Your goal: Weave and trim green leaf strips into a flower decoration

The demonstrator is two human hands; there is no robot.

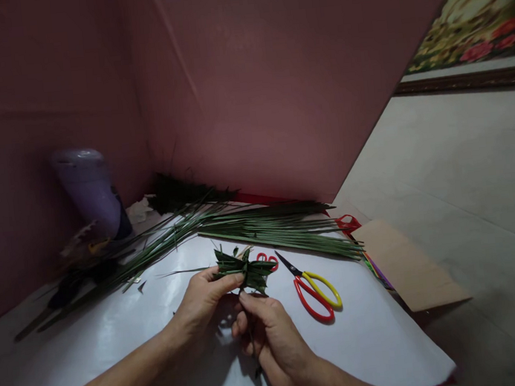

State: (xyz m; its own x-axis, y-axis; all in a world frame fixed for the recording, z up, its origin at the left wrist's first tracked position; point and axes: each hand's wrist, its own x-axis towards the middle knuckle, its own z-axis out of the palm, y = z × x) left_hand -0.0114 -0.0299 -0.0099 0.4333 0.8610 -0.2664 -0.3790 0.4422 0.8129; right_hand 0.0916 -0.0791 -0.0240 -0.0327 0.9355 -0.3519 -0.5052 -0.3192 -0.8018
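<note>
Between my hands is a small figure of folded green palm leaf [251, 270], with cut strips fanning out to both sides. My left hand [207, 292] pinches its left part between thumb and fingers. Just below, my right hand [271, 331] is closed around the thin stem [252, 339] that hangs down from it. The stem's lower end passes in front of my right palm. Right of the leaf figure lie scissors [315, 289] with one red and one yellow handle, blades pointing up and left. A smaller pair of red-handled scissors [270, 258] is partly hidden behind the leaf figure.
Long green palm fronds [279, 230] lie across the back of the white-covered table [380, 327]. A purple container [93, 193] stands at the back left, near dark clutter [75, 283]. Pink panels [275, 94] rise behind. A brown cardboard piece [406, 270] sits at the right edge.
</note>
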